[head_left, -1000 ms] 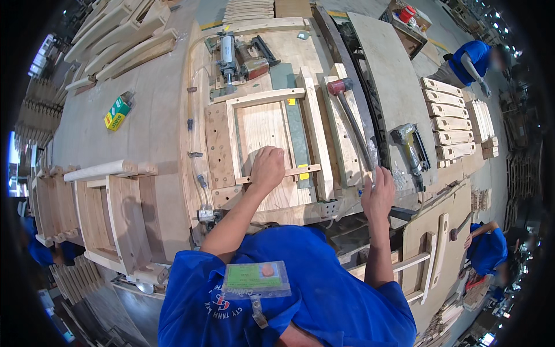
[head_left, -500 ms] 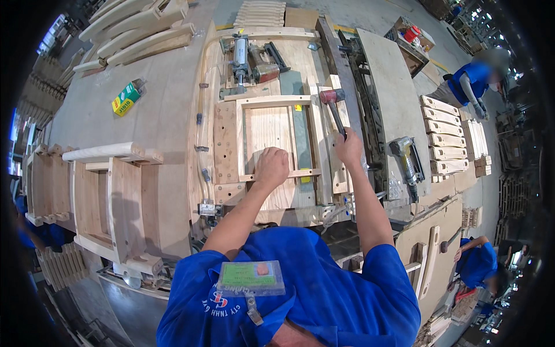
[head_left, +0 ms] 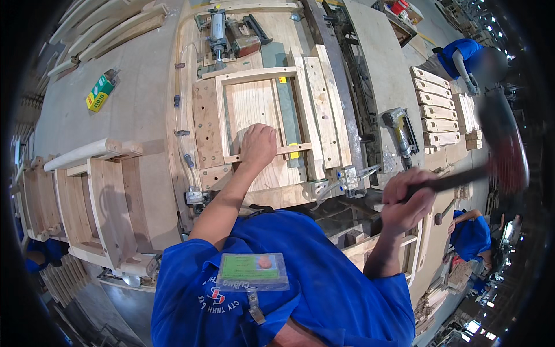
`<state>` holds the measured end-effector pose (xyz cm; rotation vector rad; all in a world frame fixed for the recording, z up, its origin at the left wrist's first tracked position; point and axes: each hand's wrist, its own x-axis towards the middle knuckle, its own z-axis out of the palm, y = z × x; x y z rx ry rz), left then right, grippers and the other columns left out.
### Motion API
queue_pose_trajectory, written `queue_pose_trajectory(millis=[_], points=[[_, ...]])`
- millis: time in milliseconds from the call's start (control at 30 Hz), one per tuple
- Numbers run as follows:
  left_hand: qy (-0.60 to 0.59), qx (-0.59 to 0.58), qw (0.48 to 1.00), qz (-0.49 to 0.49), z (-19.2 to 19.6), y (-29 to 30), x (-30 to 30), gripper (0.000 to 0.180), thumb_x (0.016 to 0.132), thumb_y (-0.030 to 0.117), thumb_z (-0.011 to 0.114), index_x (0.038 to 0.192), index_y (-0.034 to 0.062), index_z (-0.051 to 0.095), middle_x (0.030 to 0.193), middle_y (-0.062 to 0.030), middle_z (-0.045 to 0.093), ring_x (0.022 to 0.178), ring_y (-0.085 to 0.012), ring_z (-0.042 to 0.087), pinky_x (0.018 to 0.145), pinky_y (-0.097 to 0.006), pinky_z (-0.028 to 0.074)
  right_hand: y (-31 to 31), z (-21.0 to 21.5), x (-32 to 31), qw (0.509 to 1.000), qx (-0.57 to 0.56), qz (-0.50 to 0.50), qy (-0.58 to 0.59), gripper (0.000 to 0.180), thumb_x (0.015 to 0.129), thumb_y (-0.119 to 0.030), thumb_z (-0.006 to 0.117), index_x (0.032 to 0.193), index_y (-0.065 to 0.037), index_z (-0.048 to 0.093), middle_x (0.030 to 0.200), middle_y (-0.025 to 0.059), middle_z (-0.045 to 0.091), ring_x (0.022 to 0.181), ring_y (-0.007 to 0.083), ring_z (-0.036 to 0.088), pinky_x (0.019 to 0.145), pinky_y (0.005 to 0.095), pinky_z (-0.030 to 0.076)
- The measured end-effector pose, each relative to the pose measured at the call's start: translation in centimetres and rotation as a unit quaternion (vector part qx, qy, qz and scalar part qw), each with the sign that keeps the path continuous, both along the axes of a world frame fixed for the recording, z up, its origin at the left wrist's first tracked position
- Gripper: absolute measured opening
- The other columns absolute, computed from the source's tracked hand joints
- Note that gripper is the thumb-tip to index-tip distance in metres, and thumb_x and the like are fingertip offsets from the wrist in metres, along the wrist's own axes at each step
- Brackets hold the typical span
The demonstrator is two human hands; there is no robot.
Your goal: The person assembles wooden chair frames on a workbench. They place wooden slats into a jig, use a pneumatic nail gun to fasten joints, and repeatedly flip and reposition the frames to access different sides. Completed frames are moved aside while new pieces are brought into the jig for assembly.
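My right hand point(head_left: 408, 199) is wrapped round the dark handle of a mallet point(head_left: 457, 178), raised at the right. The mallet's red and dark head looms large and blurred near the rim of the view. On the workbench jig lies a rectangular pale wooden frame point(head_left: 259, 76). My left hand point(head_left: 259, 144) rests with curled fingers over the frame's near rail, closed on it. Part of that rail is hidden under the hand. Bored wooden blocks point(head_left: 207, 121) flank the frame, and a pneumatic cylinder point(head_left: 218, 32) stands beyond it.
A nail gun point(head_left: 400, 133) lies on the board to the right, near a row of slotted wooden slats point(head_left: 435, 110). At left are a green-and-yellow box point(head_left: 102, 91) and assembled wooden frames point(head_left: 110, 196). A co-worker in blue point(head_left: 459, 58) stands at far right.
My right hand has swung the mallet up and back to the right, away from the frame's far right corner. The left hand stays on the near rail. The whole view has shifted slightly.
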<state>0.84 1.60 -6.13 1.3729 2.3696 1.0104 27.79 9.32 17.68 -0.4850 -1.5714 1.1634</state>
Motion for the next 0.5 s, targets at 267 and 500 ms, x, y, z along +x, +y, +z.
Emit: queue_pose_trajectory(millis=[267,500], points=[[0.013,-0.006,1.000,-0.006,-0.3,0.1,0.1,0.024,0.104,0.021,0.060,0.107,0.0042,0.076,0.114,-0.0146,0.073,0.115,-0.0359,0.064,0.104,-0.048,0.050,-6.1,-15.9,2.7,0.865,-0.063,-0.013,-0.498,0.034,0.111,-0.034,0.057,0.113,0.000,0.057,0.070,0.0233,0.057,0.061,0.0324,0.061,0.061,0.0476,0.049],[0.013,-0.007,1.000,0.006,0.0,-0.7,-0.1,0.026,0.104,0.023,0.062,0.105,0.0021,0.076,0.110,-0.0175,0.073,0.113,-0.0371,0.065,0.104,-0.049,0.050,-5.3,-8.4,-0.9,0.968,0.001,0.004,-0.251,0.038,0.114,-0.033,0.049,0.101,0.001,0.061,0.071,0.0039,0.057,0.062,0.0127,0.054,0.057,0.0318,0.043]])
